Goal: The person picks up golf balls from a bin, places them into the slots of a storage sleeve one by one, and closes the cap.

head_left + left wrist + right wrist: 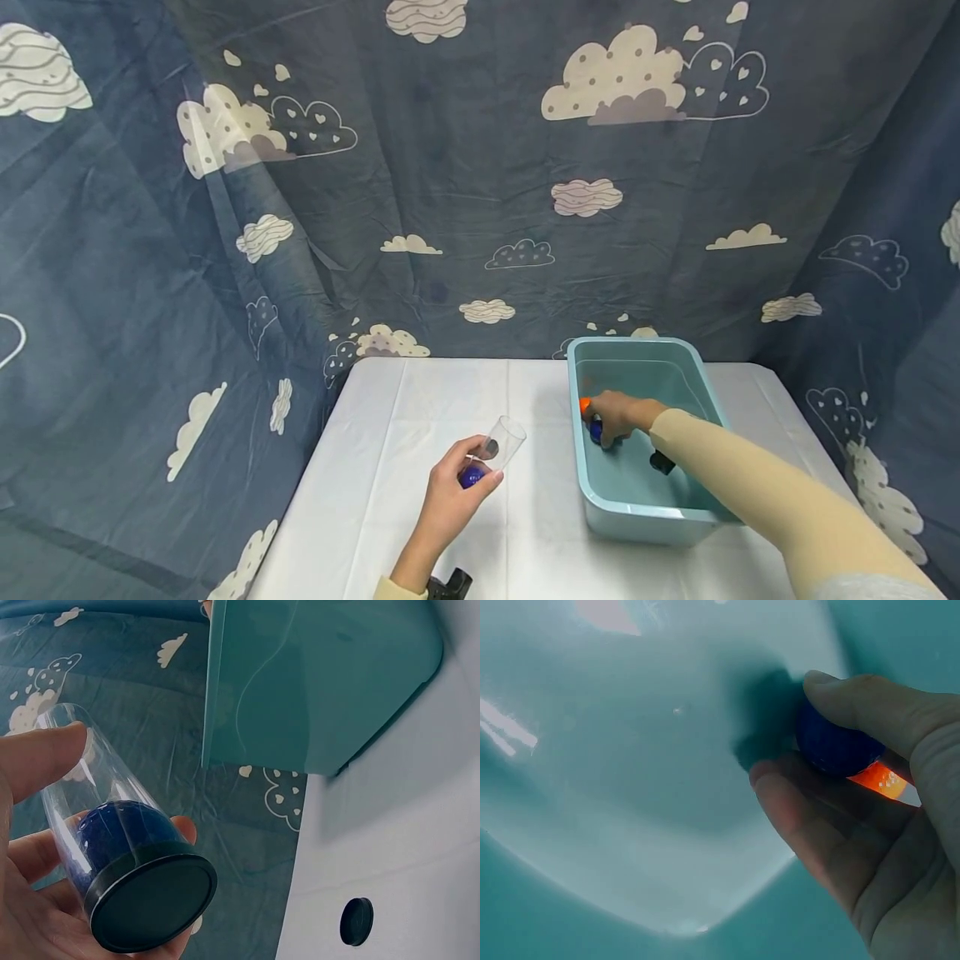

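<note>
The left hand (450,500) is holding a clear plastic tube with a black end cap (112,855) above the white cloth-covered surface (420,417). Its grip is wrapping the capped end, thumb on one side and fingers beneath, so that the open mouth is tilting up and away; a dark blue ball (124,832) is resting against the cap inside, kept there by the tilt. The right hand (618,417) is reaching into the light teal plastic bin (637,508) standing on the right of the surface. Its grip is closing narrowly around a second dark blue ball (836,742), thumb over the top and fingers below, low over the bin's floor. An orange ball (881,780) is lying just behind it, touching the fingers. A small black disc (355,921) is lying on the surface near the bin.
</note>
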A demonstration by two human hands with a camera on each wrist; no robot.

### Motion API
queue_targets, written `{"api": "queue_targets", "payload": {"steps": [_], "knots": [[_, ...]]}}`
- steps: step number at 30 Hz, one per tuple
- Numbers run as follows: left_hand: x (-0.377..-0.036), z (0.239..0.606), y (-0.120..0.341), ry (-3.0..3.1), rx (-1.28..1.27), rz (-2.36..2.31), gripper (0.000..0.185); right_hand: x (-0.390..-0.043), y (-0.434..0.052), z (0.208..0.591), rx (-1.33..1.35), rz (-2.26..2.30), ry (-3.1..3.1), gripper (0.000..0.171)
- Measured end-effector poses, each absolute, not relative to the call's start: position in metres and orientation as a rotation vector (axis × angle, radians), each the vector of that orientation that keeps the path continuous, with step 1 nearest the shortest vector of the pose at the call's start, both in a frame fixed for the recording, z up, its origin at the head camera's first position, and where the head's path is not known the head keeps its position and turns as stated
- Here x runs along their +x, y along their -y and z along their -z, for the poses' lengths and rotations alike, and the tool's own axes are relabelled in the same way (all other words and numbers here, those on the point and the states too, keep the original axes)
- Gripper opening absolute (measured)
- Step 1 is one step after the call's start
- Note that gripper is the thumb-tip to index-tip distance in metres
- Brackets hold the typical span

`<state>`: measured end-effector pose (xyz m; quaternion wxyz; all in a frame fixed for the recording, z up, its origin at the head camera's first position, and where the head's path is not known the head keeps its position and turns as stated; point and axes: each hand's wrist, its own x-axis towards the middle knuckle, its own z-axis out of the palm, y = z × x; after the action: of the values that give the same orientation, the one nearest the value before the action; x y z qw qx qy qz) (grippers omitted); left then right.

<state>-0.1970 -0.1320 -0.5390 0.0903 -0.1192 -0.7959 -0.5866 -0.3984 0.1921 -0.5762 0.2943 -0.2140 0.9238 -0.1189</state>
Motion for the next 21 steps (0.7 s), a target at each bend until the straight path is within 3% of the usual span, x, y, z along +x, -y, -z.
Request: {"api": "queue_targets", "payload": {"steps": [9, 21], "knots": [[-0.181, 0.506, 0.123, 2.357, -0.367, 1.748, 0.046, -0.394, -0.203, 0.566, -0.571, 0.343, -2.462, 0.039], [-0.179, 0.507, 0.120, 2.334, -0.379, 1.782, 0.044, -0.383, -0.219, 0.529, -0.820, 0.346, -2.552, 0.044]]}}
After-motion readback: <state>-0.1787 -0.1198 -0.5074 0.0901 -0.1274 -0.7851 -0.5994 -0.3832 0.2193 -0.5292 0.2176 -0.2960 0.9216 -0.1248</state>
